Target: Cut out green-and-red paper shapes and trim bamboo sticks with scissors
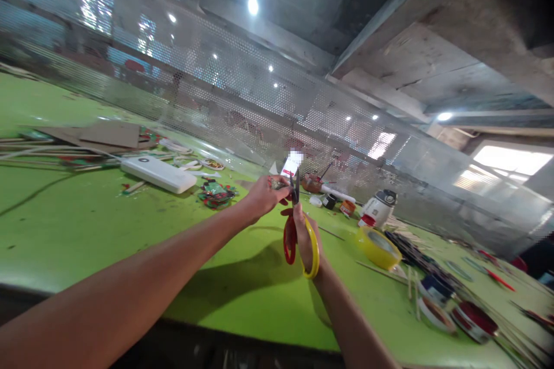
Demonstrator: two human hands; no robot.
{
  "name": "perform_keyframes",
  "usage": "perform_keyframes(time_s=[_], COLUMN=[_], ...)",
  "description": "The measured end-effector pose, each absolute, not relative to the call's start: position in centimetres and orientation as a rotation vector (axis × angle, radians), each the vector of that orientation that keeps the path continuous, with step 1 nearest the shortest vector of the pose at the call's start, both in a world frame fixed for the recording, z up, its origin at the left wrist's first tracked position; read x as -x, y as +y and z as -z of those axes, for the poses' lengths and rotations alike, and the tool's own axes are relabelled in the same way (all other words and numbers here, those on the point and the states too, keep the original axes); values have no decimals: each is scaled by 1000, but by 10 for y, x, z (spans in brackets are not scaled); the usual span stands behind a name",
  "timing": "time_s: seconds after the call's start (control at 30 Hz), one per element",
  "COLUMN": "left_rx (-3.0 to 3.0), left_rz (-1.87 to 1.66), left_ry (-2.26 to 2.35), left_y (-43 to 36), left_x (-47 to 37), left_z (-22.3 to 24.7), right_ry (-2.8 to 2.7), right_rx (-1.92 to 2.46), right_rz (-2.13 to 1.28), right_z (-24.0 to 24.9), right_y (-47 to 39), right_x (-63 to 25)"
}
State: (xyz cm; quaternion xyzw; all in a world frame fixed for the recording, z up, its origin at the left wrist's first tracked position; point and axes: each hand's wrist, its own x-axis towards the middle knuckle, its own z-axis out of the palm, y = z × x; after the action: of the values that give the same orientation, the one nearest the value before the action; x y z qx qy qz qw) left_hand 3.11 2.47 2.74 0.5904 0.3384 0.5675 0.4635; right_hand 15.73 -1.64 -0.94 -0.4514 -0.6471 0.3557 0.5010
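My right hand [308, 239] is closed round a pair of scissors [310, 259] with one red and one yellow handle loop. Their dark blades point up and stand slightly apart. Close to the blades, my left hand [267, 196] pinches a small item that looks greenish; its kind is too small and blurred to make out. Both hands are above the green table [246, 277]. Behind them a phone [292, 164] with a lit screen leans upright. Left of my left hand lies a pile of small green and red pieces [216, 193].
A white power bank [158, 173] and cardboard [112, 134] lie at left. On the right are yellow tape [378, 248], a white and black container [378, 207], paint pots [474, 321] and thin sticks [383, 272]. A mesh screen [225, 98] runs along the back.
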Motion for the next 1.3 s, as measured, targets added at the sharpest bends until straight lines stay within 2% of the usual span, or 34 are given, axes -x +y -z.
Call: perform_keyframes(time_s=[0.47,0.63,1.0,1.3], left_rx=[-1275,-1389,-1174,-1219], left_rz=[-1062,-1093,-1141,-1127], left_ry=[698,758,820,841], left_y=[41,43,49,52], left_x=[-5,0,0,1], left_z=[-29,-31,-30,-28], right_ry=[-1501,-1539,-1542,-1524], right_rx=[1081,1079,1110,1124], right_rz=[-1079,-1097,-1110,-1139], right_z=[12,10,10,11], right_y=[-19,-21,-20,-18], right_x=[-158,-158,-159,-160])
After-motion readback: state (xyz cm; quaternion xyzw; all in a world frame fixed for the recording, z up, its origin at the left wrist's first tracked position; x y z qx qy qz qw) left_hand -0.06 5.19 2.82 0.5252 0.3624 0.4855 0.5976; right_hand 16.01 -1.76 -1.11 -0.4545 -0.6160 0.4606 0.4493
